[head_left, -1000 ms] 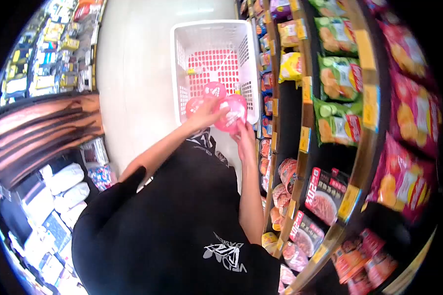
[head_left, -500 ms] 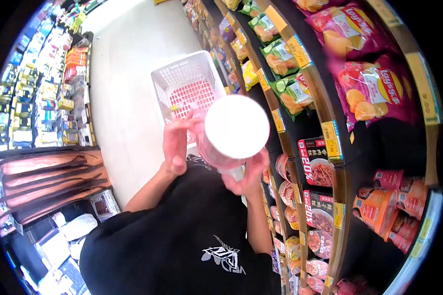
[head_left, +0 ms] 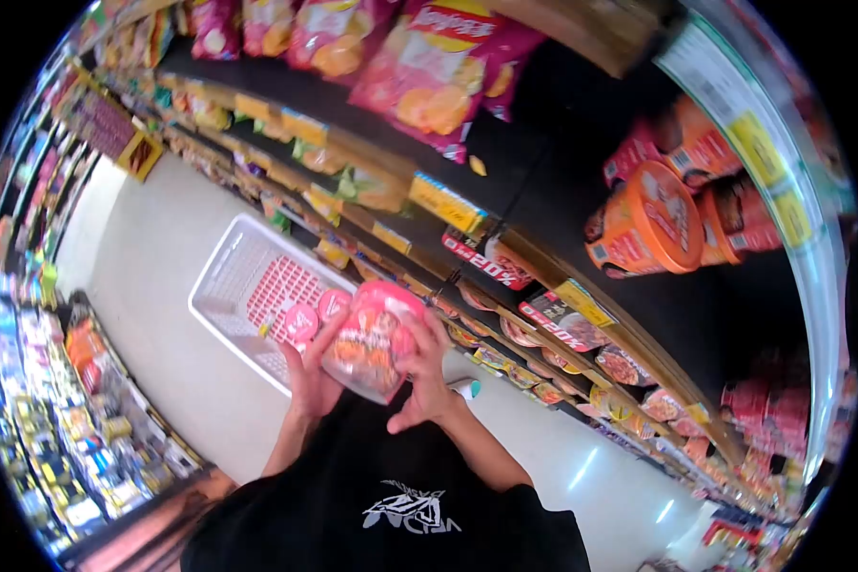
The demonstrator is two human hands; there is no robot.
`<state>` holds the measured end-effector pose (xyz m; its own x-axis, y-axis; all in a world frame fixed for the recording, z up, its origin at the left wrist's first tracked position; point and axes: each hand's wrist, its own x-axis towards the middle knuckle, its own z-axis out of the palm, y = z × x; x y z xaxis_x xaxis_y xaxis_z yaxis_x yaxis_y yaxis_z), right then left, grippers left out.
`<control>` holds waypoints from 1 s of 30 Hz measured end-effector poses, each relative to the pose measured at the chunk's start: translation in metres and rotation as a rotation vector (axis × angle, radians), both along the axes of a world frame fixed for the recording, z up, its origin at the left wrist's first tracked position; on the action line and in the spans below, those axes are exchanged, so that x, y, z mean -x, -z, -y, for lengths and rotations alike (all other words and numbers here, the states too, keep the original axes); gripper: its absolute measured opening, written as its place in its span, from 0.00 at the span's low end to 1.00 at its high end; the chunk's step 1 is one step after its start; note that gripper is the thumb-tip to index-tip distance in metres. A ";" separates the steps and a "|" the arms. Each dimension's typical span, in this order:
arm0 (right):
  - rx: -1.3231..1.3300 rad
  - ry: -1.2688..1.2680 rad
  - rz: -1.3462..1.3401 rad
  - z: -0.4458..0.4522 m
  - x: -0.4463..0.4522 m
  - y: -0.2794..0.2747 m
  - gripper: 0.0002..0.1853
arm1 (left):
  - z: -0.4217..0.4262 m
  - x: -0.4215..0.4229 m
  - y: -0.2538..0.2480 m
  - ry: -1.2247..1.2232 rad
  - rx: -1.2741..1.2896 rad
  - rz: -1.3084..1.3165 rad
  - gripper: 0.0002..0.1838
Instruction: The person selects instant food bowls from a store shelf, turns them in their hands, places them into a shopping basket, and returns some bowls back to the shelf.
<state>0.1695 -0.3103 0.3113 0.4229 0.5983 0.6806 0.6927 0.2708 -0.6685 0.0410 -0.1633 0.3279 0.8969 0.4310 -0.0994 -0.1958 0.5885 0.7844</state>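
In front of my chest I hold a pink food tub [head_left: 379, 341] with pictures of food on its side. My left hand [head_left: 313, 381] presses its fingers against the tub's left side. Around the right side curl the fingers of my right hand [head_left: 427, 367]. Just beyond my hands, a white plastic basket [head_left: 221, 315] stands on the floor. Inside it lie two items with round pink tops, one pink lid [head_left: 301, 321] beside another pink lid [head_left: 334, 303]. The basket's near right corner is partly hidden behind the tub and my left hand.
Shelves with pink chip bags [head_left: 434, 91] run along the right. Orange tubs [head_left: 643, 224] sit on the upper shelf, and boxed meals [head_left: 562, 319] and bowls stand lower down. A pale floor [head_left: 148, 257] separates them from a packed shelf [head_left: 67, 419] at left.
My view has swung round, bringing the near shelf across the top right. The tub has turned from its plain white end to its printed side and come lower. Both hands still hold it.
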 end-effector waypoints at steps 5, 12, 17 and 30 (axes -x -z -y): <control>-0.136 0.241 -0.253 0.016 0.008 -0.016 0.55 | 0.015 -0.055 -0.043 -0.062 -0.468 0.317 0.29; -0.086 0.314 -0.537 0.063 0.014 -0.071 0.70 | 0.012 -0.130 -0.062 0.269 -0.409 0.940 0.31; 0.186 0.210 -0.522 0.104 0.009 -0.074 0.60 | 0.063 -0.151 -0.112 0.263 -0.554 0.696 0.60; -0.932 -0.401 -0.930 0.186 -0.064 -0.122 0.59 | 0.112 -0.224 -0.174 0.257 -1.275 0.810 0.71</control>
